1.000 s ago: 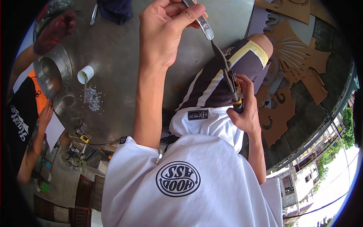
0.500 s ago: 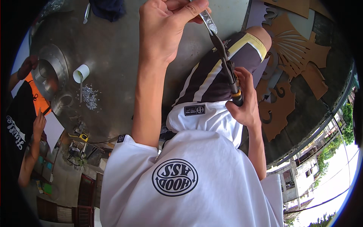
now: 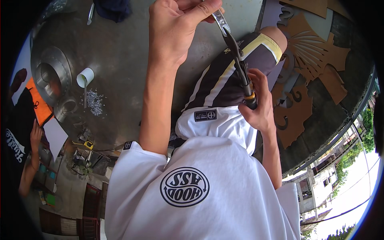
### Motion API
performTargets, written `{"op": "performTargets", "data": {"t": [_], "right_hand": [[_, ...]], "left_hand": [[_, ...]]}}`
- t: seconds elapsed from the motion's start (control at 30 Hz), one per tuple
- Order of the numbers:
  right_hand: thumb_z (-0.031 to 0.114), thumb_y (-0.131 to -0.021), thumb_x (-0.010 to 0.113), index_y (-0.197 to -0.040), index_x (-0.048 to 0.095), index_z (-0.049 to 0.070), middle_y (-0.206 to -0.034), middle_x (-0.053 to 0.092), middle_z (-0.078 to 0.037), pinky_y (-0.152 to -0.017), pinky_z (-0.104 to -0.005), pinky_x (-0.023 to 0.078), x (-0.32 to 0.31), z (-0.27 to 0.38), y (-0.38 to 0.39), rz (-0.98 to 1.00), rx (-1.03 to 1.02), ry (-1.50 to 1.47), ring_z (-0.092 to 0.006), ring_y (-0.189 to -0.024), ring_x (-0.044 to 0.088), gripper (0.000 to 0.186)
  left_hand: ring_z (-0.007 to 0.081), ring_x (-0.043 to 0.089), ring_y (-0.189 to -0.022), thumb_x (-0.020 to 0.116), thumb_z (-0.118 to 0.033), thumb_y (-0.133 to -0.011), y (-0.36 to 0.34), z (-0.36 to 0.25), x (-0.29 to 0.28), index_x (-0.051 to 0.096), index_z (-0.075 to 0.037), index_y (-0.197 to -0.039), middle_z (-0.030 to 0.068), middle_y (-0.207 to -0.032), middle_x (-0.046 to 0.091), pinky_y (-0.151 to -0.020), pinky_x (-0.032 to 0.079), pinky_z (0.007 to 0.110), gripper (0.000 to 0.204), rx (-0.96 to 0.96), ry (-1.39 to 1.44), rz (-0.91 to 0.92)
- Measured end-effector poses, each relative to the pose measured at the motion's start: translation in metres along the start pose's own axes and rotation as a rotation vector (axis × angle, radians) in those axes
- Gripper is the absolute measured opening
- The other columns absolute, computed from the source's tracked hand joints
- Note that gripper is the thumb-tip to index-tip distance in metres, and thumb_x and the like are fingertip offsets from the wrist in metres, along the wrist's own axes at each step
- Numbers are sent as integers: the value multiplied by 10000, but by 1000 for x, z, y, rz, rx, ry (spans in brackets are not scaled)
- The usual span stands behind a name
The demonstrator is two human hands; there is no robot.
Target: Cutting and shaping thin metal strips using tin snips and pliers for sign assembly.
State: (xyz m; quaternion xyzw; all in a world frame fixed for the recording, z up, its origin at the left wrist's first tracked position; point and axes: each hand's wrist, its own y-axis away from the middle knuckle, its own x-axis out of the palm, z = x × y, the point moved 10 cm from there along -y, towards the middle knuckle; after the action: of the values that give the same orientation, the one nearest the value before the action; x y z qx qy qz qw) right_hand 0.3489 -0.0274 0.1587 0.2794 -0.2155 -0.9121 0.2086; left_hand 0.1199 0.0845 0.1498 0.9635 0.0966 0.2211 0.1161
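My left hand (image 3: 172,34) is raised at the top of the view, thumb and fingers pinched on a narrow shiny silver strip (image 3: 219,19). From that pinch the strip slants down to the right. Its lower end meets the tips of dark metal snips (image 3: 240,66), which have dark handles with a yellow band. The fingers of my right hand (image 3: 262,106) are curled round those handles over my lap. Whether the blades are fully closed on the strip is too small to tell.
On the dark metal table, a white cup (image 3: 85,77) lies tipped beside a pile of small silver clippings (image 3: 95,103). Metal rings (image 3: 52,74) lie at left, near a co-worker's hand (image 3: 36,136). Brown cut-out sheets (image 3: 314,44) are at right, a dark blue cloth (image 3: 113,9) at the top.
The snips' handles look slightly closer together, and my left hand has shifted a touch to the right. At the left edge, the co-worker's hands have moved left.
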Motion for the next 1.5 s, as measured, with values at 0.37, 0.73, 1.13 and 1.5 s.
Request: {"op": "performTargets", "data": {"t": [0.37,0.73,1.13,1.5], "right_hand": [[54,-608,613,-1342,419,24,-1143,634,-229,-933,-442,478,-3,-7,-1,-13,1,-7,-421,-965,616,760],[63,-603,633,-1354,408,35,-1169,626,-244,-969,-453,460,0,-7,-1,6,17,13,-437,-1031,613,784],[69,-606,634,-1348,413,31,-1171,625,-255,-966,-457,463,0,-5,-1,8,11,16,-445,-1025,613,775],[72,-594,632,-1347,414,26,-1168,622,-255,-964,-449,465,0,-6,-1,11,-7,31,-438,-1029,612,785]], "left_hand": [[128,689,-748,717,-12,-913,1,1,4,614,-43,-914,73,-816,711,-688,557,251,108,1,49,-44],[127,692,-754,722,-18,-912,-2,10,4,611,-48,-918,68,-816,708,-694,558,253,115,9,63,-11],[129,692,-733,723,-16,-908,1,5,7,613,-44,-921,74,-805,712,-658,553,247,114,20,36,-7],[110,683,-710,731,-41,-912,2,4,4,611,-52,-912,67,-796,716,-647,529,221,121,-1,-22,-27]]}}
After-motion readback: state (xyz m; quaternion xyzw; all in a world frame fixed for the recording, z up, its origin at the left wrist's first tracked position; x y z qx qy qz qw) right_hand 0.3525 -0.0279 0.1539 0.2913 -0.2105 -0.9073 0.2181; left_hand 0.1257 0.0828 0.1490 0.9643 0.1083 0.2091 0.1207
